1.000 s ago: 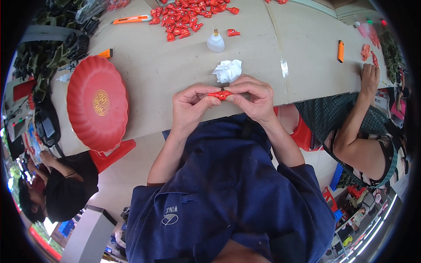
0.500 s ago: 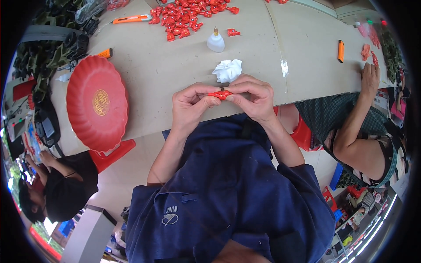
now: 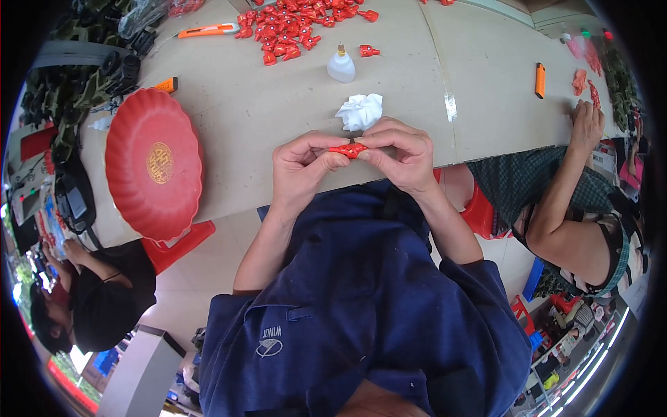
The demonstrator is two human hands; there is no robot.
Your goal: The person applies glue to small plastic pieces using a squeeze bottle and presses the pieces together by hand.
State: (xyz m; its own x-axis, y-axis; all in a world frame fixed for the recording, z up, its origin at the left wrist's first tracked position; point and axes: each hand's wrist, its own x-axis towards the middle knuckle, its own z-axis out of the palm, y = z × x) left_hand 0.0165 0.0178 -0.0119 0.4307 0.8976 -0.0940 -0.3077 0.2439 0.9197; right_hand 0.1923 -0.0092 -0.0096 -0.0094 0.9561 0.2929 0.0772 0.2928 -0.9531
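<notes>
Between my two hands, just above the table's near edge, is a small red plastic part (image 3: 349, 150) with a dark piece at its top. My left hand (image 3: 301, 167) pinches its left end between thumb and forefinger. At the other end, the thumb and forefinger of my right hand (image 3: 403, 154) close on it too. The fingers cover much of the part, so its exact kind cannot be told. Right behind my fingers lies a crumpled white tissue (image 3: 360, 112). Farther back stands a small white squeeze bottle (image 3: 341, 66) with a metal tip.
A heap of similar red parts (image 3: 288, 28) lies at the back, with one loose red part (image 3: 369, 51) nearer. An orange cutter (image 3: 208, 30) rests left of the heap. A red scalloped tray (image 3: 125, 198) sits at left. Another person's hand (image 3: 588, 124) works at right.
My hands and the red part stay nearly in the same place. The other person's hand at right has shifted very slightly.
</notes>
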